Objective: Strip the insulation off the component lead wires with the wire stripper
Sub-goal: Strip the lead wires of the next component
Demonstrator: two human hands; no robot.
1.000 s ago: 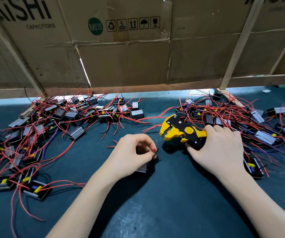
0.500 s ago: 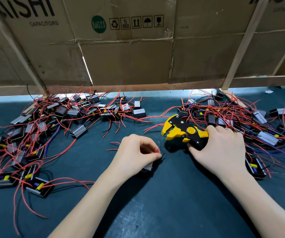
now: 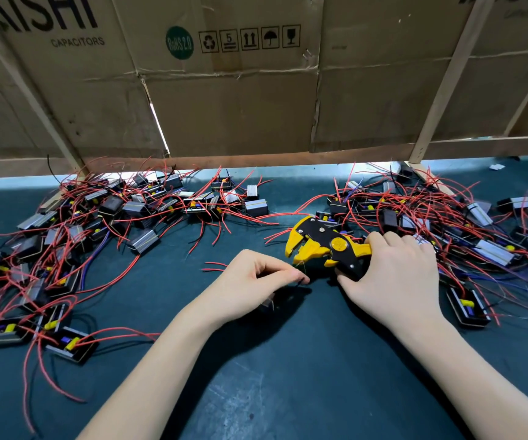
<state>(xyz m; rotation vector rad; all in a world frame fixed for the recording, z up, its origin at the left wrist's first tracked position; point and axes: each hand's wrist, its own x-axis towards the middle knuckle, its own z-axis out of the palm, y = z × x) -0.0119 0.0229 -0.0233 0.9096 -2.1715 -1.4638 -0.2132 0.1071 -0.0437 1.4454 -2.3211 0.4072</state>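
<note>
1. Component lead wires, thin red strands [image 3: 173, 336], sprawl from small black-and-silver modules heaped at left [image 3: 75, 236] and upper right [image 3: 446, 223] of the frame; which are stripped, I cannot tell.
2. Left hand [image 3: 253, 287], frame centre, pinches a thin dark lead just beside the tool's mouth.
3. Right hand [image 3: 396, 281] grips the yellow-and-black wire stripper [image 3: 323, 249], jaws apart.

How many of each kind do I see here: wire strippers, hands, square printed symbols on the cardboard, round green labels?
Yellow-and-black wire stripper: 1
Bare hands: 2 (left hand, right hand)
Square black printed symbols on the brown cardboard: 5
Round green RoHS label: 1
Total: 9
</note>
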